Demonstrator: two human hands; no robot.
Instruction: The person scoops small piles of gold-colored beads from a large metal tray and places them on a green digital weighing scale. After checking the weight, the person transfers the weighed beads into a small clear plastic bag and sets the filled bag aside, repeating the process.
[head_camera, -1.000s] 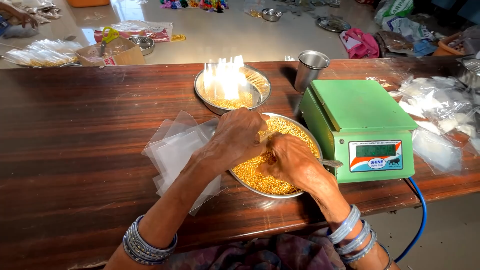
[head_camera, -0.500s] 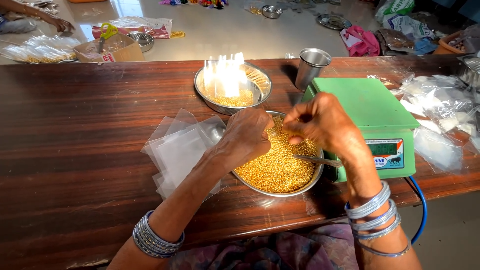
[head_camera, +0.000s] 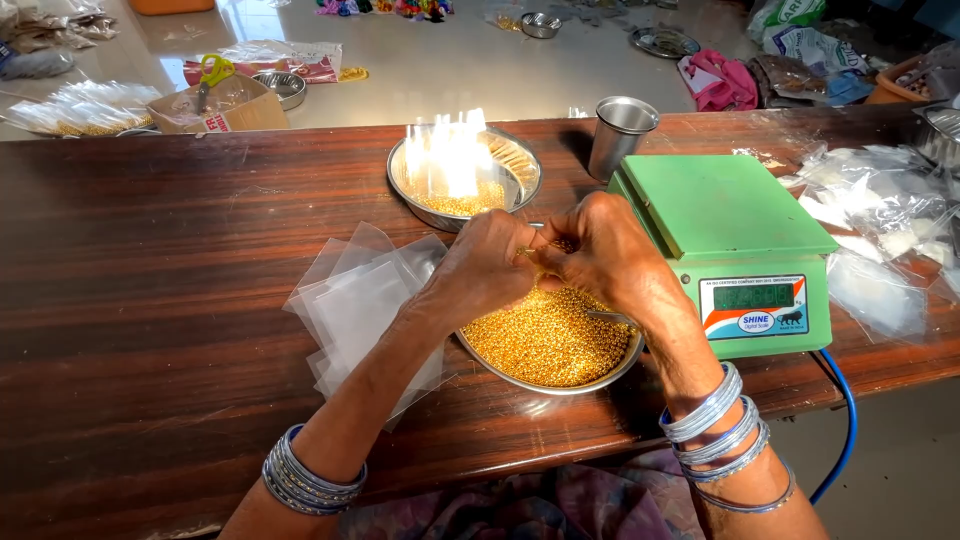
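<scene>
Beads (head_camera: 550, 340), tiny, gold, hard and smooth, heaped loose in the steel bowl (head_camera: 600, 378) on the tabletop (head_camera: 150, 300). Your left hand (head_camera: 485, 270) and right hand (head_camera: 605, 255) meet above it, fingertips pinching a few. They'll likely roll and scatter; pinch low over the bowl.

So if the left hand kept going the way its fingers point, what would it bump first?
The left hand points right, at the right hand, above the bowl of gold beads. Their fingertips look already together, so it would probably meet that hand first; the green scale lies beyond.
</scene>
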